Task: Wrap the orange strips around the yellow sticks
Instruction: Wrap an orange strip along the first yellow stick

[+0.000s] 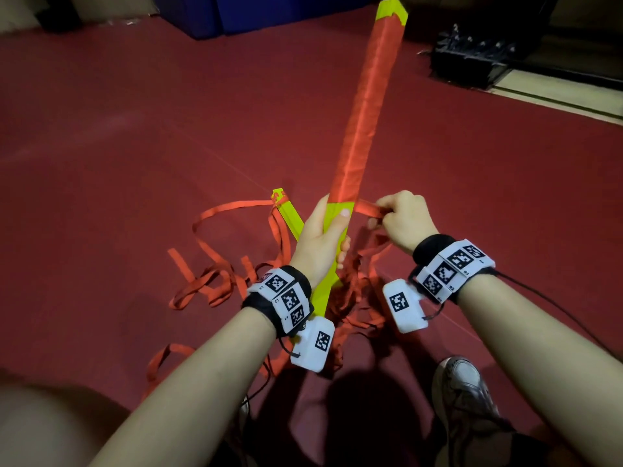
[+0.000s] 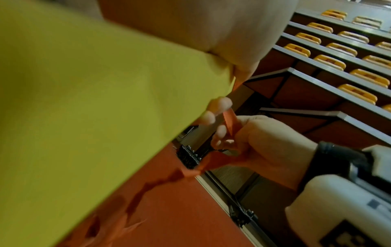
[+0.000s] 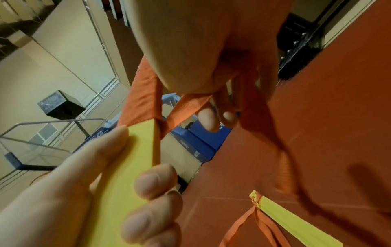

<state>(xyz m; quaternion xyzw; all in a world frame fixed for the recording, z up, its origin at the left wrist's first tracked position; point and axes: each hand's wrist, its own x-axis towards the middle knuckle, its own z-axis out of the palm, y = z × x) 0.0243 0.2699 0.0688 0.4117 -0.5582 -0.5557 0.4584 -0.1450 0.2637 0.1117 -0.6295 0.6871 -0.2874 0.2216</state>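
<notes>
A long yellow stick (image 1: 367,106) slants up and away, orange strip wound over most of its length, bare yellow showing at the far tip and near my hand. My left hand (image 1: 323,237) grips its bare lower part (image 2: 95,100), thumb lying along the front face (image 3: 127,167). My right hand (image 1: 403,217) pinches the free orange strip (image 1: 369,208) just right of the stick, pulled taut from the wrap's lower edge (image 3: 186,103). A second yellow stick (image 1: 290,214) lies on the floor behind my left hand (image 3: 296,222), an orange strip caught at its end.
Several loose orange strips (image 1: 209,281) sprawl on the red floor (image 1: 135,146) around and under my wrists. A black spiked rack (image 1: 468,59) sits at the far right, blue boxes (image 1: 253,11) at the back. A shoe (image 1: 462,389) is at the lower right.
</notes>
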